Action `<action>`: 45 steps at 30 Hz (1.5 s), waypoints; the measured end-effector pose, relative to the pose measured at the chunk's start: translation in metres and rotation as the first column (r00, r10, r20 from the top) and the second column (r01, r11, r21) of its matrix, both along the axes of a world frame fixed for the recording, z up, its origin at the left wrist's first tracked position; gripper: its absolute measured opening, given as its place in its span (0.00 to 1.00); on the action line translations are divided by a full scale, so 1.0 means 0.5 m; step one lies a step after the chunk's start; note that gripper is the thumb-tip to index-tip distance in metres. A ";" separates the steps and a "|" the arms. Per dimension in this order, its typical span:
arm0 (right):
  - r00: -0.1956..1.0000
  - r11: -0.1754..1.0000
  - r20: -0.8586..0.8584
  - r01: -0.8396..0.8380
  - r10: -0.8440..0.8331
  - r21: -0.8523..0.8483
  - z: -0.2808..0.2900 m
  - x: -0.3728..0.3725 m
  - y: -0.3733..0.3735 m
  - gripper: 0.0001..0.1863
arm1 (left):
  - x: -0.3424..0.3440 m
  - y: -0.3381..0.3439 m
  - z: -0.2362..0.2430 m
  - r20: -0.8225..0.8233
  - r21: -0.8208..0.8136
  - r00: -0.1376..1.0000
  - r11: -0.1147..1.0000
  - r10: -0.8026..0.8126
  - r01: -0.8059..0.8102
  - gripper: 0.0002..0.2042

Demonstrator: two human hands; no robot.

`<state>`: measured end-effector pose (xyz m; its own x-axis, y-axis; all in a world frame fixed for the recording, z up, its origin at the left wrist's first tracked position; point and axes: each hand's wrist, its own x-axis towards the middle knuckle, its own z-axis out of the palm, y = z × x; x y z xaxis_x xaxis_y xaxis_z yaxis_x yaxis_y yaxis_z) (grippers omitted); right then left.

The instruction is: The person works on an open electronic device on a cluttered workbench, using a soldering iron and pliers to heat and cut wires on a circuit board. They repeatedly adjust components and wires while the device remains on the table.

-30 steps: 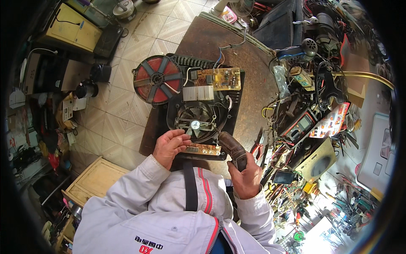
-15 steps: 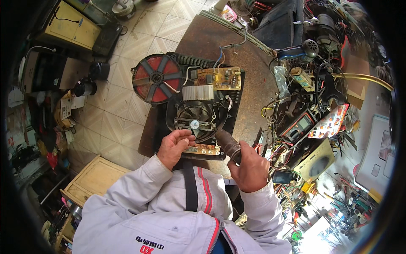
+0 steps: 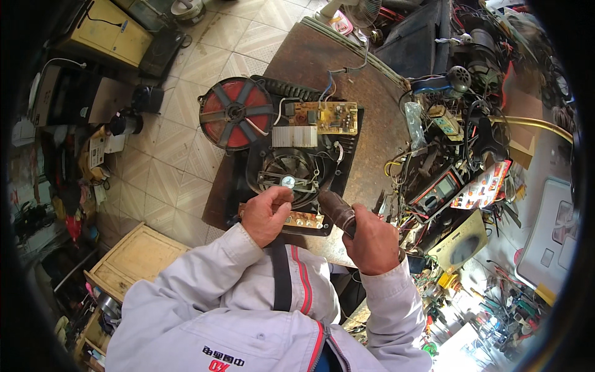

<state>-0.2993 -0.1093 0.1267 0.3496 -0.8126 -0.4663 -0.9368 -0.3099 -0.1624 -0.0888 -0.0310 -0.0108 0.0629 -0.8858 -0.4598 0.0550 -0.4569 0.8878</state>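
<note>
My right hand (image 3: 373,240) grips a brown cordless screwdriver (image 3: 336,209), its tip angled at the right side of the cooling fan (image 3: 285,161) in an opened induction cooker (image 3: 341,164). My left hand (image 3: 265,217) is curled at the fan's lower-left, over the small control board (image 3: 307,221), fingertips bent inward; whatever they hold is hidden. Higher up in the cooker sit a circuit board (image 3: 334,118) and a finned heatsink (image 3: 294,137). A round red coil (image 3: 223,102) with dark spokes rests at the upper left, wired to the board.
A rusty worktop (image 3: 378,142) carries the cooker. Along its right lie pliers (image 3: 382,204), a multimeter (image 3: 437,192), tangled wires and piled tools. At the left are a tiled floor (image 3: 170,155) and a wooden cabinet (image 3: 136,257).
My left hand has moved up and right toward the fan centre, its fingers more curled. My right hand, still gripping the screwdriver, has risen slightly, and its forearm has shifted right.
</note>
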 end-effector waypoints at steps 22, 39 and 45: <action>0.992 0.993 0.048 0.112 -0.114 0.031 -0.005 -0.024 0.014 0.25 | -0.097 -0.108 -0.049 0.752 -0.156 0.634 0.885 -0.181 0.438 0.07; 0.950 0.981 0.253 0.192 -0.183 -0.011 -0.025 -0.065 0.033 0.20 | -0.093 -0.095 -0.084 0.813 -0.329 0.582 0.813 -0.015 0.481 0.05; 0.805 0.898 0.419 0.435 -0.421 0.066 -0.027 -0.103 0.074 0.21 | -0.107 -0.097 -0.082 0.853 -0.286 0.520 0.802 -0.036 0.524 0.04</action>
<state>-0.3506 -0.0723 0.1134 0.1159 -0.9370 -0.3297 -0.8233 0.0951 -0.5596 -0.1423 -0.0795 -0.0518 -0.1219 -0.9868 0.1065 -0.8095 0.1609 0.5646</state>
